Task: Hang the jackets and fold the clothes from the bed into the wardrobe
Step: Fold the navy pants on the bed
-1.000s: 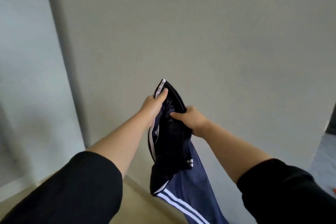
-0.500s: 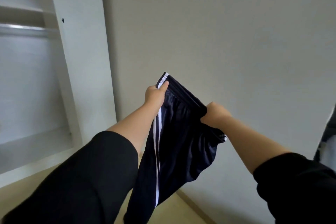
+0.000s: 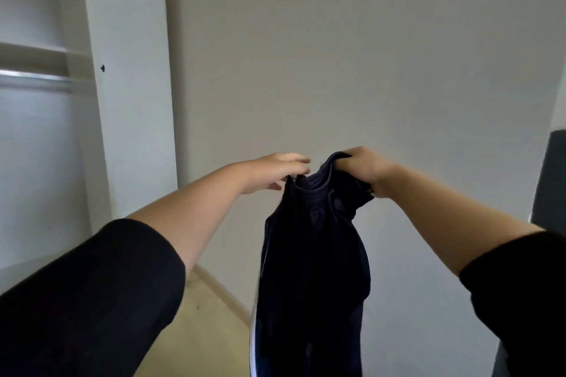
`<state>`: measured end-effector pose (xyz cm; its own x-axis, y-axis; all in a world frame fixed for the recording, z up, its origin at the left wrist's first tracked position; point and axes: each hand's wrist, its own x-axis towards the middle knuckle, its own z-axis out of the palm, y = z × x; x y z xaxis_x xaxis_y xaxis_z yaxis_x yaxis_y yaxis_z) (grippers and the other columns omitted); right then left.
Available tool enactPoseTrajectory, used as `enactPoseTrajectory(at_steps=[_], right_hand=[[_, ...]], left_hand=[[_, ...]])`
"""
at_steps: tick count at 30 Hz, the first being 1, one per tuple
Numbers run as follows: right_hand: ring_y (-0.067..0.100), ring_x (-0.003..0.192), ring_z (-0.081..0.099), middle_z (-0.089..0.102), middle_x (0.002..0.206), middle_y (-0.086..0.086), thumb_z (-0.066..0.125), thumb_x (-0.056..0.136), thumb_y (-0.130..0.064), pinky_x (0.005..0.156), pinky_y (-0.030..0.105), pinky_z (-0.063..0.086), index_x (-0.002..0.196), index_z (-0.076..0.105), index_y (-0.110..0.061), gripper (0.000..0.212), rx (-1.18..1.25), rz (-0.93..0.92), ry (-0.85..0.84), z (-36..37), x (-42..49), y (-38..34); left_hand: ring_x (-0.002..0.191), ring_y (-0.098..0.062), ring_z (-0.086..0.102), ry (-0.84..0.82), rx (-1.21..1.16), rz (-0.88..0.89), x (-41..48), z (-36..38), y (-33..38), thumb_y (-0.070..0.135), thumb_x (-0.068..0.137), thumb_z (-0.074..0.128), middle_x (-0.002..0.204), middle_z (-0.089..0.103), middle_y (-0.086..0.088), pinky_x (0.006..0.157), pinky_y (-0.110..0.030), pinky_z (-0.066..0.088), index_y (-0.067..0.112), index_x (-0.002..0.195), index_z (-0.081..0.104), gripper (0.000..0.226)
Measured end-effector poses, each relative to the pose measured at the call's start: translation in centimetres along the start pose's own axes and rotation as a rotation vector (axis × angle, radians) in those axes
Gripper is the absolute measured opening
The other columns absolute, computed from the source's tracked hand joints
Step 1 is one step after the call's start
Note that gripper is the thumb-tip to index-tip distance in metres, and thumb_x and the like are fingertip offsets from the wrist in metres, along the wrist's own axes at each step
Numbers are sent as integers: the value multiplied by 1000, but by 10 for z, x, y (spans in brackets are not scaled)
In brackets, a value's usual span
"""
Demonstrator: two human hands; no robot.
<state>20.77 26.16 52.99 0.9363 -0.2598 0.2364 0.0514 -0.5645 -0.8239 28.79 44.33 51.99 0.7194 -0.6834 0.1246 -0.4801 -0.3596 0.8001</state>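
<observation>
Both trouser legs run off frame, blurred.

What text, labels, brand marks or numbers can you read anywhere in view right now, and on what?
None: no readable text anywhere in the head view.
Track pants, held up by the left hand and right hand: only a white side stripe, no logo or tag showing.
Wardrobe: plain white panels, no label.
Wall: bare.
</observation>
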Motion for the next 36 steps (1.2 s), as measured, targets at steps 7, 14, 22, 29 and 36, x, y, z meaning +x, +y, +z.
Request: enactPoseTrajectory(at_steps=[7,14,22,29,36], right_hand=[[24,62,59,62,76,11,56,86,-13,53,25,46,94,64,-2,16,-6,123,172,-16,-1,-13],[19,63,70,74,80,4,73,81,-33,48,22,51,99,70,-14,27,-93,178,-115,-57,-21,-1],[10,58,67,72,70,0,67,88,-28,59,23,54,82,72,-16,15,-41,32,-8,-81,-20,23],[21,73,51,54,69,1,68,82,-8,60,25,36,78,66,-10,5,-807,-102,71,-81,-14,19],[28,70,50,56,72,17,42,78,7,53,23,41,84,67,2,26,-709,80,255,-86,-9,40]], left_hand=[[99,-11,63,-125,-63,88,1,14,19,39,95,53,107,68,4,90,-28,46,22,108,62,24],[74,-12,65,-85,7,43,13,15,27,15,91,62,79,70,3,66,-21,52,18,89,67,6],[65,-11,63,26,531,83,31,17,35,32,72,80,79,71,1,65,-26,52,20,80,70,18],[80,-23,59,222,949,69,39,5,32,11,79,62,80,63,1,62,-27,47,19,84,66,10],[73,-25,57,376,775,1,47,-14,-7,-5,76,49,68,59,-1,61,-25,43,16,71,63,26]])
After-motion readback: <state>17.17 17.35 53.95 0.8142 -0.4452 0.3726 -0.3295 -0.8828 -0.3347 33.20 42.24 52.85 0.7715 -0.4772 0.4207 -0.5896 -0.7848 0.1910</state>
